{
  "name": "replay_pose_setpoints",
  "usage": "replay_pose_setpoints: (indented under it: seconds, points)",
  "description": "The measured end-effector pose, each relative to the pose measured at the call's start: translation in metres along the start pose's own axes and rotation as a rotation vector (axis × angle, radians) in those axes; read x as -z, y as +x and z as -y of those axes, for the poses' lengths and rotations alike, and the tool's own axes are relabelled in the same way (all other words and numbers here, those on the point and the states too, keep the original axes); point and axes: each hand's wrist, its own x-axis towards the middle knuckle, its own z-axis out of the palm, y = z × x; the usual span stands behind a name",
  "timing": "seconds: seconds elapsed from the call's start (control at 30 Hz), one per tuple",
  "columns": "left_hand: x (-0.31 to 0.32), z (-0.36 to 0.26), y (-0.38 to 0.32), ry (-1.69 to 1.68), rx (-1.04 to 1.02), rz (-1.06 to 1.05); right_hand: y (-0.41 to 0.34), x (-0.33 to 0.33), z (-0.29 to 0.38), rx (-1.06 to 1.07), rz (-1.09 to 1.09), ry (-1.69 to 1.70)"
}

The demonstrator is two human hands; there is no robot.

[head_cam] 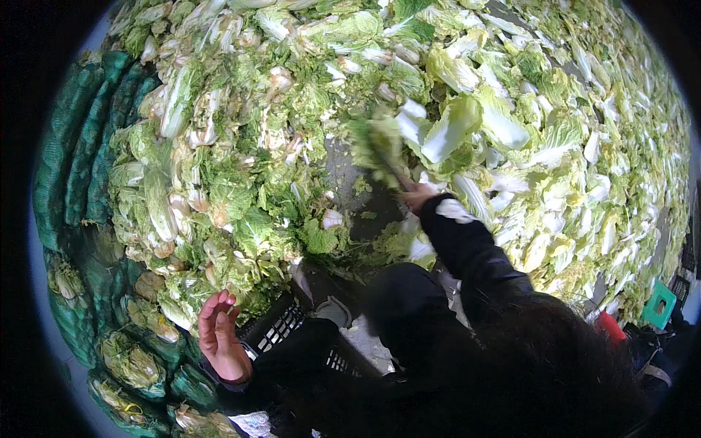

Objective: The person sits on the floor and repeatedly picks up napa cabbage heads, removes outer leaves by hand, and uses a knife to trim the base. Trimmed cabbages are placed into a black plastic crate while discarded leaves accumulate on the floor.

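Observation:
My left hand (223, 339) is raised palm up at the lower left, fingers curled and nothing in them, near a black plastic crate (279, 323). My right hand (417, 197) is closed on the handle end of a dark, blurred, long tool (383, 159), probably a knife. Blurred green cabbage leaves (364, 137) lie at or behind the tool's far end; whether they touch it I cannot tell. Loose napa cabbage leaves (452, 128) are heaped just beyond my right hand. Left of it, trimmed-looking napa cabbage heads (178, 101) lie among torn leaves.
Green mesh sacks (82, 142) of cabbages line the left side, some showing heads (131, 364). Leaves cover much of the grey floor (342, 169). My shoe (333, 312) and knees are close below. A green plastic stool (659, 305) and a red object (610, 328) are at the right.

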Motion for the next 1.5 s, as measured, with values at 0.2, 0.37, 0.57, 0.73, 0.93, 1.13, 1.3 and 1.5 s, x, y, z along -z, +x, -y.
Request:
replay_pose_setpoints:
  seconds: [0.2,0.37,0.57,0.73,0.93,1.13,1.3,1.5]
  points:
    - [-0.009,-0.002,0.001,-0.027,-0.045,0.032,-0.100,0.191,-0.075,-0.372,-0.620,0.353]
    - [-0.013,-0.005,0.003,-0.089,-0.062,0.084,-0.154,0.202,0.001,-0.205,-0.487,1.038]
    - [-0.014,-0.008,0.003,-0.108,-0.071,0.063,-0.045,0.024,0.110,0.039,-0.051,0.241]
    - [-0.012,-0.011,0.002,-0.126,-0.047,0.043,0.050,-0.033,0.122,-0.142,-0.077,0.332]
    - [-0.013,-0.014,0.003,-0.172,-0.049,0.036,-0.001,0.073,-0.039,-0.243,-0.292,0.508]
    - [-0.017,-0.017,0.001,-0.214,-0.054,0.089,-0.143,0.256,-0.043,-0.211,-0.527,0.901]
    - [-0.016,-0.019,0.000,-0.263,-0.076,0.050,-0.180,0.258,0.036,-0.134,-0.467,0.757]
    - [-0.017,-0.022,0.004,-0.273,-0.086,0.081,-0.014,0.267,0.142,0.102,-0.450,-0.795]
